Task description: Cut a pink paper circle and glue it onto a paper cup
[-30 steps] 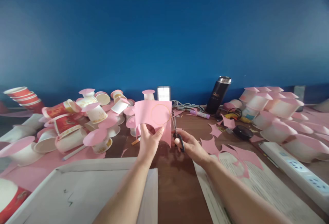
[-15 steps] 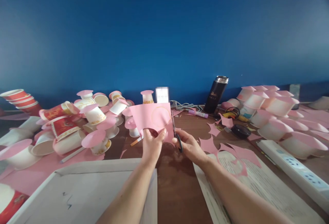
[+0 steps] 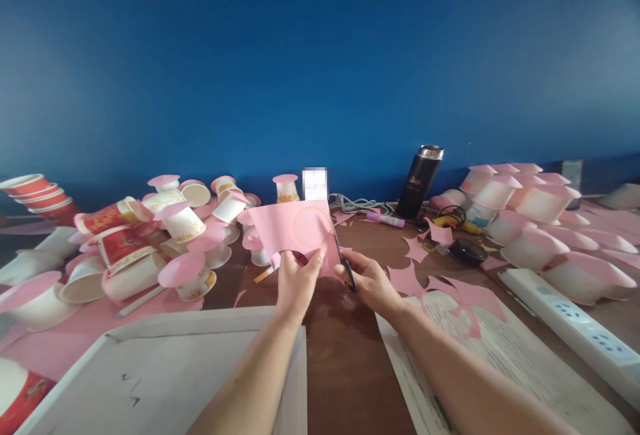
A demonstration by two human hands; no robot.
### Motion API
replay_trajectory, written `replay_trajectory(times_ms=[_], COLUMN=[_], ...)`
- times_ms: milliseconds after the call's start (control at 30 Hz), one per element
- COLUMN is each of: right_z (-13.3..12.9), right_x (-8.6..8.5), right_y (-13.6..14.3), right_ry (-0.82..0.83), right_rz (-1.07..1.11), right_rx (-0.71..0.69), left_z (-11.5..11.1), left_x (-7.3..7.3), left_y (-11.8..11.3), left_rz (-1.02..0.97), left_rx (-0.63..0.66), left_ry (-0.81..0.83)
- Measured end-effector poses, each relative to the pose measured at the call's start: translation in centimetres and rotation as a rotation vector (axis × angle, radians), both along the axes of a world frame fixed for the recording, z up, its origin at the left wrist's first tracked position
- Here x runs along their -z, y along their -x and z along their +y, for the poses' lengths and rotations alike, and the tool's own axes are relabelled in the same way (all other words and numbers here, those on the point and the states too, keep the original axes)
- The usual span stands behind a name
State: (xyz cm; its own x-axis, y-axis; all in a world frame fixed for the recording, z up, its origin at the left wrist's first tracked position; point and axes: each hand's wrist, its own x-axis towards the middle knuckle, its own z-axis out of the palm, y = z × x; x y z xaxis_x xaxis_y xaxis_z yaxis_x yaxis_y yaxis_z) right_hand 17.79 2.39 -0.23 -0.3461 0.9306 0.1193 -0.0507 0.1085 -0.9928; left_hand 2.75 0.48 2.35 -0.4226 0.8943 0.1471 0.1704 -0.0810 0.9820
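My left hand [image 3: 296, 285] pinches the lower edge of a sheet of pink paper [image 3: 280, 225], thumb in front. A round outline is drawn on the sheet, and its lower edge has a curved notch. In my right hand [image 3: 370, 282] is a pair of dark-handled scissors [image 3: 349, 275], fingers closed round the handles. The blades point upward along the right side of the paper, close to the drawn circle. Behind the sheet stands a paper cup [image 3: 287, 190] with a pink disc on top.
Paper cups with pink discs [image 3: 183, 270] crowd the left; more cups [image 3: 537, 255] stand at the right. A black flask [image 3: 420, 182] leans near the blue wall. Pink scraps [image 3: 405, 280], printed sheets [image 3: 530, 355], a power strip [image 3: 575, 322] and a white box lid [image 3: 200, 368] lie about.
The scissors' handles have drawn closer together in my right hand, and the blades look more closed. The paper and my left hand stay almost where they were.
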Motion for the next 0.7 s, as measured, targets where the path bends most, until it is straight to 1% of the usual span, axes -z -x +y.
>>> replay_trajectory(times_ms=[133, 300, 500, 700], right_z=[0.00, -0.03, 0.00, -0.02], right_x=[-0.11, -0.06, 0.00, 0.00], right_y=[0.08, 0.14, 0.27, 0.29], right_ry=[-0.023, -0.038, -0.049, -0.074], right_rz=[-0.019, -0.037, -0.062, -0.109], right_rx=[0.011, 0.015, 0.032, 0.069], left_z=[-0.16, 0.05, 0.12, -0.03], left_x=[-0.35, 0.00, 0.09, -0.25], left_y=[0.00, 0.24, 0.39, 0.32], left_rz=[0.004, 0.038, 0.032, 0.023], left_rx=[-0.016, -0.053, -0.009, -0.024], left_ry=[0.015, 0.052, 0.032, 0.045])
